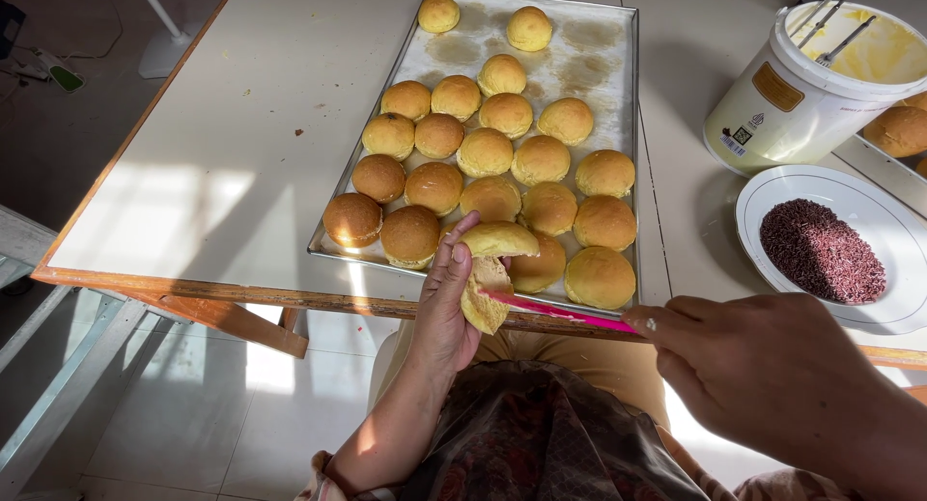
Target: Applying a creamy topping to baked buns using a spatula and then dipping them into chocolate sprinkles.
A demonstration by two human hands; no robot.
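Looks like a small bakery kitchen or a home baking spot. At 12 o'clock on the white bench (241, 125), a big metal tray (618, 125) full of round golden buns (486, 152). At 2 o'clock, a white tub of yellow cream (801, 96). At 3 o'clock, a white plate (772, 197) of chocolate sprinkles (821, 250). Tiled floor (174, 414) below.

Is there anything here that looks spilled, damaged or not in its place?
Nothing looks spilled or broken. The split bun in the left hand is cut open by the pink knife, not damaged. The baking tray has greasy marks where buns are gone, and small crumbs lie on the table.
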